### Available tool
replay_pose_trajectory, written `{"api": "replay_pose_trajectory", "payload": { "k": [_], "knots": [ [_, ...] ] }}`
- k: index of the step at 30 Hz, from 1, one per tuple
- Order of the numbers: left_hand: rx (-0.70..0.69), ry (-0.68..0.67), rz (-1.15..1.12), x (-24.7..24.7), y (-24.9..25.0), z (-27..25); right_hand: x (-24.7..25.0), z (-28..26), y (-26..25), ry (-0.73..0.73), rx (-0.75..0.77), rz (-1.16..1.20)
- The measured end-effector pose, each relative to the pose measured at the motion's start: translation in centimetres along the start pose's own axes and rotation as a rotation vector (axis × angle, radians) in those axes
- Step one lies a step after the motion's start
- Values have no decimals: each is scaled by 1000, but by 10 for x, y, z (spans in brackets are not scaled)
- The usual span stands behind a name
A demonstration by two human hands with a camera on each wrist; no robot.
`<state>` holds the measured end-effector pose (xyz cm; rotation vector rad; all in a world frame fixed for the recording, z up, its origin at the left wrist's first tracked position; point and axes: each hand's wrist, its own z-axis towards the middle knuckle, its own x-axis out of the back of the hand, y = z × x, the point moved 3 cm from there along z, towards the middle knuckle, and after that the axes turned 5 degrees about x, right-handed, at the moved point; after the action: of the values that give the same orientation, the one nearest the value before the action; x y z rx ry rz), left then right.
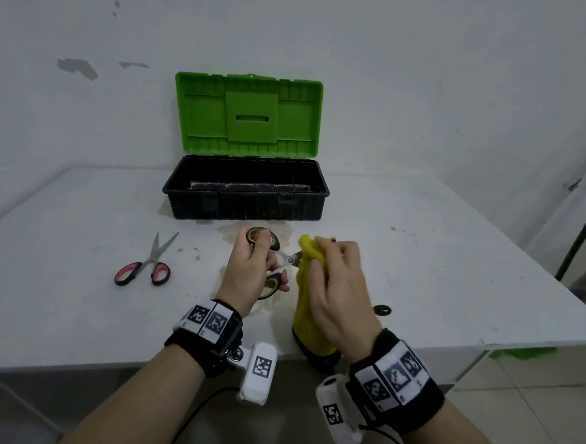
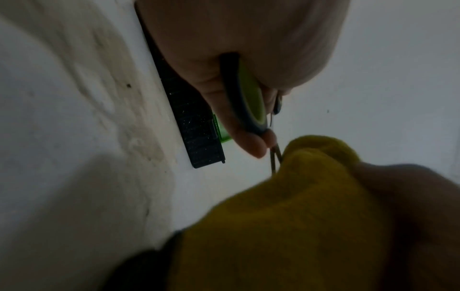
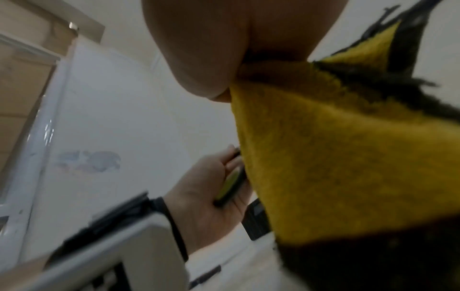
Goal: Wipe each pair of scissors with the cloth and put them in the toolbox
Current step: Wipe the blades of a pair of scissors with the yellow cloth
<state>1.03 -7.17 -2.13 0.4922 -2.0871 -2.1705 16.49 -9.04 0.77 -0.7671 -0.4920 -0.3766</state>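
Note:
My left hand (image 1: 251,270) grips the green-and-black handles of a pair of scissors (image 1: 284,259) above the table, blades pointing right. Their tips are buried in a yellow cloth (image 1: 308,253) that my right hand (image 1: 335,286) pinches around them; the cloth hangs down past the table's front edge. In the left wrist view the green handle (image 2: 251,98) lies in my fingers and the blades enter the cloth (image 2: 311,196). The right wrist view shows the cloth (image 3: 336,157) hanging from my fingers. A red-handled pair of scissors (image 1: 148,264) lies on the table to the left. The toolbox (image 1: 248,205) stands open behind.
The toolbox's green lid (image 1: 248,116) leans back against the white wall. The white table (image 1: 74,294) carries a stain in front of the box and a small black ring (image 1: 381,309) near my right hand. A dark pole (image 1: 582,236) stands at the right.

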Motion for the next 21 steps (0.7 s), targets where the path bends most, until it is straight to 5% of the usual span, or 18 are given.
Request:
{"api": "replay_pose_trajectory", "payload": {
  "k": [11, 17, 21],
  "knots": [
    [-69, 77, 137, -2, 0, 1, -16, 2, 17, 7, 67, -175],
    [-65, 99, 183, 6, -2, -1, 14, 25, 53, 66, -193, -207],
    [-46, 120, 159, 4, 1, 0, 27, 20, 33, 156, -77, -191]
  ]
}}
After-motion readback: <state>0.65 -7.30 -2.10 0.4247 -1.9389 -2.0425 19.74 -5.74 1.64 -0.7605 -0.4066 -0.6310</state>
